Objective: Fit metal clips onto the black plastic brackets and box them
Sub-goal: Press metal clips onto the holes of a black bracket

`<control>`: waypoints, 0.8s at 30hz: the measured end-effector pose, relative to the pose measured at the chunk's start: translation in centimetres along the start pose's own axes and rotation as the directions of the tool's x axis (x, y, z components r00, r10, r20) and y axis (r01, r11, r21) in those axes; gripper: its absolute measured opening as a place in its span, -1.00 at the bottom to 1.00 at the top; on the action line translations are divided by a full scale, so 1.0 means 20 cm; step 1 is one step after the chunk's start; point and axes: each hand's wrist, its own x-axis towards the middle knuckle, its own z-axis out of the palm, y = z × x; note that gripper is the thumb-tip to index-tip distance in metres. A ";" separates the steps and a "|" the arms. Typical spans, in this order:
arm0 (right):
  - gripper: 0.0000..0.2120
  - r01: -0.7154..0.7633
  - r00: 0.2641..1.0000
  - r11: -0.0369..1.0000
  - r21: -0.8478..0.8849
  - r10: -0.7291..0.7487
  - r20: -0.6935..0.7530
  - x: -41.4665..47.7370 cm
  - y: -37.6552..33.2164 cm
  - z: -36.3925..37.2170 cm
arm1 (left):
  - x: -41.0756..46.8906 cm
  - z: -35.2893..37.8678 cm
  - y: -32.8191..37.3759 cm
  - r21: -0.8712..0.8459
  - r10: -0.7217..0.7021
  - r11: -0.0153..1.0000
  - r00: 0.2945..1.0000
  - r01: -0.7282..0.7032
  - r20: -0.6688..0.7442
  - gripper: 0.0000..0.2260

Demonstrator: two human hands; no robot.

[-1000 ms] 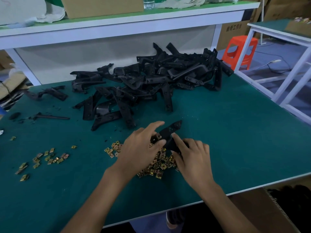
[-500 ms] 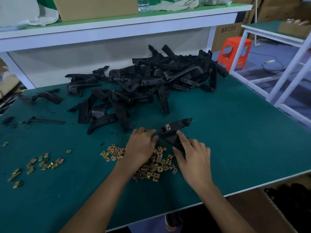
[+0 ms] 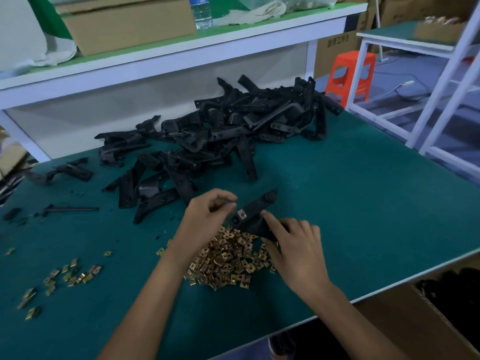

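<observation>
Our right hand (image 3: 296, 245) grips the matte black bracket (image 3: 255, 216) over the green surface (image 3: 363, 203). The bracket's long axis points toward 2 o'clock, with a squarish metal clip (image 3: 242, 213) seated near its lower end. Our left hand (image 3: 207, 216) curls at the bracket's 9 o'clock; we cannot tell whether it pinches anything. Brassy loose clips (image 3: 228, 258) heap beneath. The cardboard box (image 3: 415, 320) at 5 o'clock holds dark parts.

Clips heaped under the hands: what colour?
Brassy gold; the clips show best in the head view.

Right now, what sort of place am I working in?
Most likely a small factory assembly bench: a heap of black plastic brackets on a green-matted table, a pile of metal clips, and cardboard cartons on the shelf behind.
</observation>
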 end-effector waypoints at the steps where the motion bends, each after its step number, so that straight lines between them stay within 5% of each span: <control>1: -0.48 0.019 1.000 1.000 -0.009 -0.019 -0.008 0.00 0.00 0.00 | -0.02 -0.02 0.03 -0.084 -0.001 0.996 1.000 0.000 -0.005 -0.87; 4: -0.49 0.062 0.997 0.998 -0.032 -0.063 -0.037 0.00 -0.02 0.00 | -0.05 -0.06 0.09 -0.178 0.008 0.984 0.999 -0.002 0.032 -0.84; 24: -0.50 0.126 0.989 0.990 -0.061 -0.131 -0.070 -0.02 -0.02 0.02 | -0.07 -0.04 0.11 0.006 -0.010 1.000 0.997 0.010 0.082 -0.90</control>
